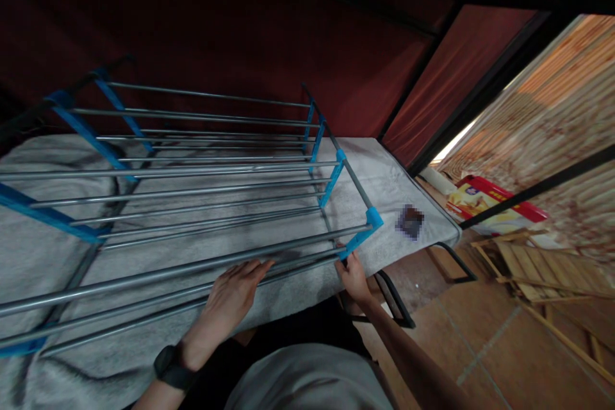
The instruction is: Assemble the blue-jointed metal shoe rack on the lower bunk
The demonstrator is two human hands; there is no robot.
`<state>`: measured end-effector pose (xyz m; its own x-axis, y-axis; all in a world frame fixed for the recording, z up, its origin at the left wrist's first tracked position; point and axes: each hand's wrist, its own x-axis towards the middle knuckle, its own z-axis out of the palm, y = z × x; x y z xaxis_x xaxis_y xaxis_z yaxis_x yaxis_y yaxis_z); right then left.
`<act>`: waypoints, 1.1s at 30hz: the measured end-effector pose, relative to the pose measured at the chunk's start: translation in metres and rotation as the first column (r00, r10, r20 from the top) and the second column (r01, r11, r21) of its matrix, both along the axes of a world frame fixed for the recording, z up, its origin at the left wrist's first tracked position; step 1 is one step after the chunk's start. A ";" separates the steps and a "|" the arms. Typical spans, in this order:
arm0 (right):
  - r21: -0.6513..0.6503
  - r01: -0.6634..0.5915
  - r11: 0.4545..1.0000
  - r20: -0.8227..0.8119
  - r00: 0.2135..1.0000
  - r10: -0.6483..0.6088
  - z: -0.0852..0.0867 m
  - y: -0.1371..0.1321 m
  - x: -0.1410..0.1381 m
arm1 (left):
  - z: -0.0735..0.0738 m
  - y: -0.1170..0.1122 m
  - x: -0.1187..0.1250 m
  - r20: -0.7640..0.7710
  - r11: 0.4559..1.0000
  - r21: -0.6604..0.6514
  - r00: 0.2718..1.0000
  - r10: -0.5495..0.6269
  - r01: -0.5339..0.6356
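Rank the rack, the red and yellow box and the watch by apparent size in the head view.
1. Rack
2. Red and yellow box
3. Watch, smallest although nearer the camera than the box

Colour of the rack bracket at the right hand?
The bracket is bright blue, best seen in the head view.

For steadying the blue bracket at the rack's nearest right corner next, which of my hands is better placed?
Your right hand, most likely: it's at the lower end of the blue bracket, while your left hand lies farther along, over the grey bars.
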<state>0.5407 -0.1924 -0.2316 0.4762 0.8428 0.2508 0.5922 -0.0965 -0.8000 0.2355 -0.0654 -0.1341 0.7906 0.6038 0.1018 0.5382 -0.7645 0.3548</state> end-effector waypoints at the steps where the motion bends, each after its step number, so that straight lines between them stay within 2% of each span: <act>1: -0.002 -0.001 1.000 -0.006 1.000 0.001 0.000 0.000 0.000 | 0.000 0.001 0.000 0.007 1.000 -0.002 1.000 0.002 -0.002; 15: -0.008 -0.015 1.000 -0.016 1.000 0.014 -0.002 0.001 0.001 | 0.000 0.000 0.002 0.027 1.000 -0.027 1.000 0.009 -0.008; 27: -0.020 -0.009 1.000 0.029 1.000 0.009 -0.001 0.001 0.000 | -0.005 0.001 -0.001 0.052 1.000 -0.010 0.999 -0.015 0.016; 33: -0.025 -0.005 1.000 0.062 0.998 0.007 0.001 0.001 0.001 | -0.002 0.001 0.000 0.060 0.999 -0.026 0.998 -0.029 0.030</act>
<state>0.5414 -0.1916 -0.2308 0.4552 0.8518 0.2592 0.6414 -0.1118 -0.7590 0.2354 -0.0644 -0.1364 0.8011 0.5835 0.1333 0.4928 -0.7694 0.4064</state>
